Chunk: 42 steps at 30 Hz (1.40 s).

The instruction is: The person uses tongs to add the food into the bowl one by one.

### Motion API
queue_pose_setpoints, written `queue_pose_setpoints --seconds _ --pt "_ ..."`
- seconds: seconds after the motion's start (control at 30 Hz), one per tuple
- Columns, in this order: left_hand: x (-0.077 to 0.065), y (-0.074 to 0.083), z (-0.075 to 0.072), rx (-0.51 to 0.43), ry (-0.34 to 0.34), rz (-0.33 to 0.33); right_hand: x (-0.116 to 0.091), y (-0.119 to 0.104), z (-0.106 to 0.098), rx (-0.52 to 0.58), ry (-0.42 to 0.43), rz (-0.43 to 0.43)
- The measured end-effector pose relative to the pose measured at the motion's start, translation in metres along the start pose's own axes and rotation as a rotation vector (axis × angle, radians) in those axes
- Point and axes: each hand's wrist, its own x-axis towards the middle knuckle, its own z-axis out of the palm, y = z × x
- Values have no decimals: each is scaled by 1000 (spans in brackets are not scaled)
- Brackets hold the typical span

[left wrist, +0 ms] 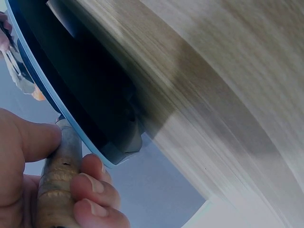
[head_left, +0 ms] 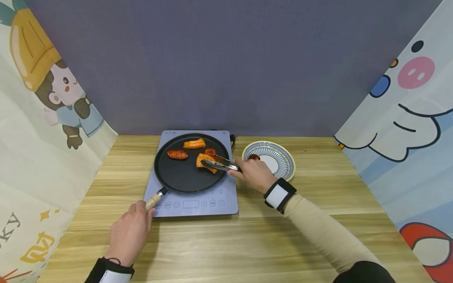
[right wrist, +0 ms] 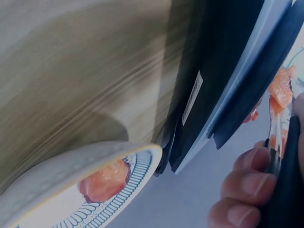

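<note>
My left hand [head_left: 130, 232] grips the wooden handle [head_left: 153, 201] of a black flat pan [head_left: 184, 179]. In the left wrist view, its thumb and fingers wrap around that handle [left wrist: 59, 185]. Metal tongs [head_left: 223, 166] with dark grips are held in my right hand [head_left: 257, 173]. Their tips are at an orange, salmon-like piece [head_left: 202, 160] on the pan's right side. Beyond it lies a reddish piece [head_left: 210, 151], partly hidden by the tongs. Another orange piece [head_left: 194, 144] rests toward the back, and a scored red-brown piece [head_left: 177, 154] sits left of centre.
The pan stands on a flat induction cooktop [head_left: 209, 210] with touch controls along its front. Right of it, partly behind my right hand, is a patterned plate [head_left: 288, 159] holding a reddish piece of food [right wrist: 107, 181]. A grey panel [head_left: 226, 70] rises behind the wooden table [head_left: 247, 243].
</note>
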Motion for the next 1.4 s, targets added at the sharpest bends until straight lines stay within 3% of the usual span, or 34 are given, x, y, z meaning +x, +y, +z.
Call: queue_pose_setpoints --seconds 0.9,1.4 --pt "0 0 0 11 -11 -10 9 -11 12 -57 -18 5" --pt "0 -1 1 1 10 -4 1 -10 10 -44 -20 21"
